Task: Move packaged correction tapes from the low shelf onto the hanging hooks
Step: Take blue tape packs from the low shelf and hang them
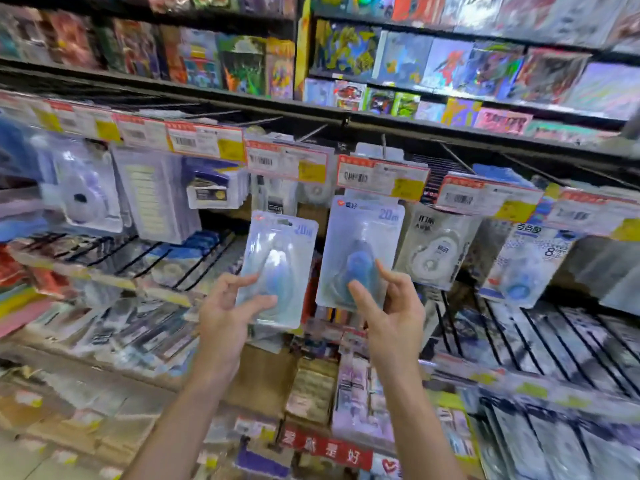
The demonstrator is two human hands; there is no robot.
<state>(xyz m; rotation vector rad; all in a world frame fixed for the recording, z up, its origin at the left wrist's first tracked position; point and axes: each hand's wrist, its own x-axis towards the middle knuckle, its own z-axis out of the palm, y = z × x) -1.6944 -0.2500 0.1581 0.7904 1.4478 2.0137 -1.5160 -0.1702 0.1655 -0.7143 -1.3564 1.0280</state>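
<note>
Both hands are raised in front of a shop display of hanging stationery. Left hand (228, 303) is holding a blister pack of correction tape (277, 268) at its lower left edge, thumb lying across the front of the clear bubble, other fingers curled behind or along the card edge. This left pack is tilting slightly, its top leaning toward 1 o'clock, and it is marked 20m at the top right corner.

Right hand (391, 306) is pinching a second correction tape pack (360, 252) at the bottom, thumb pressing on the blue dispenser through the bubble, index finger up along the pack's right edge, remaining fingers curled behind. The top of this right pack is sitting just under a price label (382, 176), at 12 o'clock from the hand; whether its hole is already on a hook (383, 143) cannot be told, since the label is covering it.

The two packs are side by side, near each other but apart. At 3 o'clock from the right pack, a white correction tape package (434, 247) is hanging, and farther at 3 o'clock a blue and white package (530, 265). At 9 o'clock from the left pack a low wire-divided shelf (131, 258) is holding more blurred goods. Colourful card boxes (450, 64) are filling the upper shelves at 12 o'clock. The edges of the view are motion-blurred.
</note>
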